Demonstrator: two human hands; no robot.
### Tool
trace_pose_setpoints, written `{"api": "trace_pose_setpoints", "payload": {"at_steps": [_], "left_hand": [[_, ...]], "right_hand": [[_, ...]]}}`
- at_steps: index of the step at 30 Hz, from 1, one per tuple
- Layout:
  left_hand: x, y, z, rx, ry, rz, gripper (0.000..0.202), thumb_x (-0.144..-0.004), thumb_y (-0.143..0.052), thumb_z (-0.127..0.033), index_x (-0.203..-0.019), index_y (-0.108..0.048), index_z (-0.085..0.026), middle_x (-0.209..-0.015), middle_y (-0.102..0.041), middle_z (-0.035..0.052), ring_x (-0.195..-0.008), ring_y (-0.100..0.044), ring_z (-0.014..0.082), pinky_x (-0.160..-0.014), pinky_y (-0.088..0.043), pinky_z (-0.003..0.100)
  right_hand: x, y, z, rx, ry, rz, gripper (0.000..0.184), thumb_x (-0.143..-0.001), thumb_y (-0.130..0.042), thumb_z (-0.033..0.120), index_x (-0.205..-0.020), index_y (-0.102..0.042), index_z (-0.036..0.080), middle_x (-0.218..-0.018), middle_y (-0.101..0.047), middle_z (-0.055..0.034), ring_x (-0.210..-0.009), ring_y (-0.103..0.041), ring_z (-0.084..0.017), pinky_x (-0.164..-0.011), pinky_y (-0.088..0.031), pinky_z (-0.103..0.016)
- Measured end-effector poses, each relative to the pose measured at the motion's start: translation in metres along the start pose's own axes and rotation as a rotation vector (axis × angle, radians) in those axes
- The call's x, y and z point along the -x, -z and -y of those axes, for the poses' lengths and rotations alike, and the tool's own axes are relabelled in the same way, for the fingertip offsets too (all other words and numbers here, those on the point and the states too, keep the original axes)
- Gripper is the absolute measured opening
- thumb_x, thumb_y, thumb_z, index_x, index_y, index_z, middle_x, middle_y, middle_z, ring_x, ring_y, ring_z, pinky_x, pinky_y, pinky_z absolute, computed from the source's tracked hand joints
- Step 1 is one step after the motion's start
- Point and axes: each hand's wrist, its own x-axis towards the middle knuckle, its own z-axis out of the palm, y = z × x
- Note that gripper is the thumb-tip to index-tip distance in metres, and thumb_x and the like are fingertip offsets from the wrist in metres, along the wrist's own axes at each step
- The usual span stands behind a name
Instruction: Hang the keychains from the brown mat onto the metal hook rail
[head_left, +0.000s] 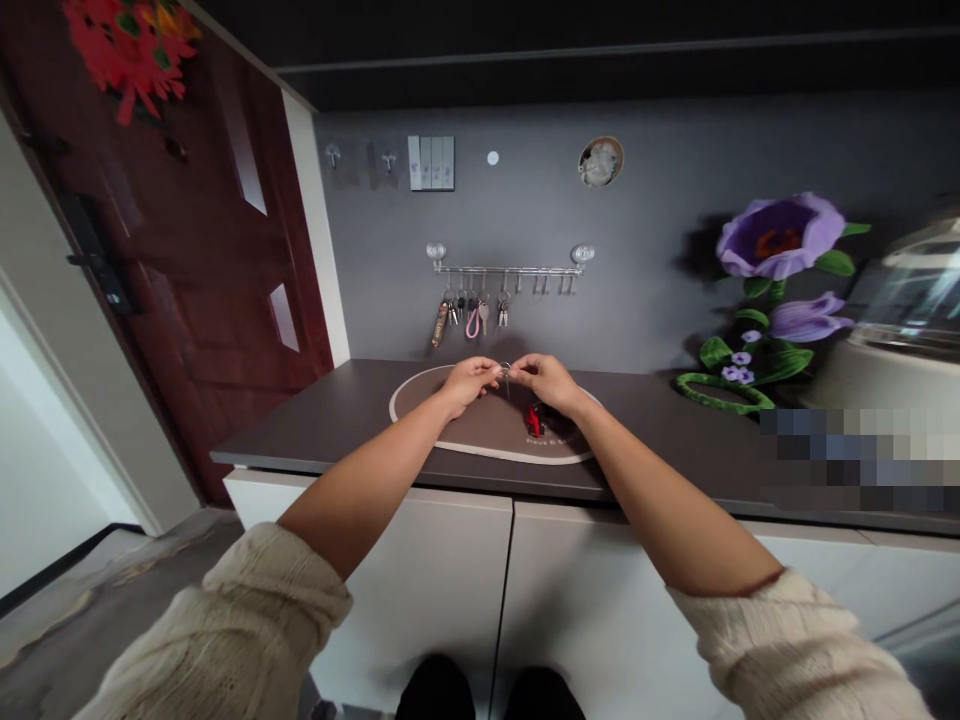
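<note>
Dark desk [300, 415], grey wall [652, 310]; left hand [471, 382] and right hand [553, 383], each grip pinched on a key ring [505, 367], seemingly working it; next probably calls for steadiness.

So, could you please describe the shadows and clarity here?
Head view: dark shadow left of the purple flower; head view: blocky pixels over part of the countertop; head view: metal ring between left hand and right hand too small for fine detail.

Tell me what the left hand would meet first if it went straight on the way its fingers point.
The left hand would likely meet the right hand first, just past the key ring both seem to pinch; depth there is hard to judge.
</note>
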Motion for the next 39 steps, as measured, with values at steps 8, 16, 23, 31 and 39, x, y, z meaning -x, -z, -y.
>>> {"api": "trace_pose_setpoints", "payload": {"at_steps": [8,16,23,31,39], "left_hand": [[0.001,-0.001,-0.002,0.022,-0.004,0.001,0.028,-0.063,-0.062,-0.036,-0.08,-0.057,-0.014,-0.068,-0.058,0.0007,-0.057,-0.05,0.0061,-0.05,-0.032,0.018],[0.004,-0.003,-0.005,-0.038,-0.019,-0.043,0.029,-0.066,-0.059,-0.034,-0.087,-0.058,-0.013,-0.077,-0.061,0.0045,-0.059,-0.05,0.0069,-0.049,-0.032,0.018],[0.007,-0.008,-0.006,-0.183,-0.037,-0.024,0.017,-0.069,-0.054,-0.027,-0.077,-0.057,-0.012,-0.067,-0.058,0.0016,-0.052,-0.046,0.006,-0.051,-0.034,0.02],[0.005,-0.01,-0.002,-0.225,-0.03,-0.034,0.014,-0.068,-0.054,-0.027,-0.066,-0.054,-0.013,-0.059,-0.054,-0.0008,-0.051,-0.046,0.0075,-0.052,-0.036,0.021],[0.002,-0.011,0.002,-0.207,0.002,-0.044,0.008,-0.068,-0.052,-0.021,-0.064,-0.054,-0.014,-0.056,-0.053,-0.0016,-0.049,-0.046,0.0075,-0.054,-0.037,0.022]], "right_hand": [[0.0,-0.002,0.0,-0.114,-0.021,0.016,0.026,-0.068,-0.053,0.038,-0.074,-0.057,0.013,-0.067,-0.056,-0.0007,-0.06,-0.047,-0.009,-0.061,-0.038,-0.022],[-0.002,0.0,-0.004,-0.165,0.014,-0.04,0.019,-0.068,-0.051,0.033,-0.069,-0.053,0.014,-0.063,-0.052,0.0014,-0.058,-0.045,-0.008,-0.06,-0.039,-0.022],[-0.003,-0.001,-0.007,-0.401,-0.07,-0.099,0.017,-0.068,-0.051,0.032,-0.071,-0.047,0.017,-0.063,-0.052,0.0025,-0.057,-0.048,-0.008,-0.061,-0.042,-0.023],[-0.022,0.011,0.008,-0.636,-0.212,-0.203,0.009,-0.072,-0.052,0.026,-0.073,-0.047,0.018,-0.073,-0.055,-0.0009,-0.067,-0.056,-0.01,-0.065,-0.05,-0.027],[-0.072,0.027,0.023,-0.664,-0.241,-0.344,0.006,-0.076,-0.044,0.014,-0.071,-0.045,0.017,-0.067,-0.051,0.0003,-0.057,-0.052,-0.006,-0.06,-0.051,-0.025]]}}
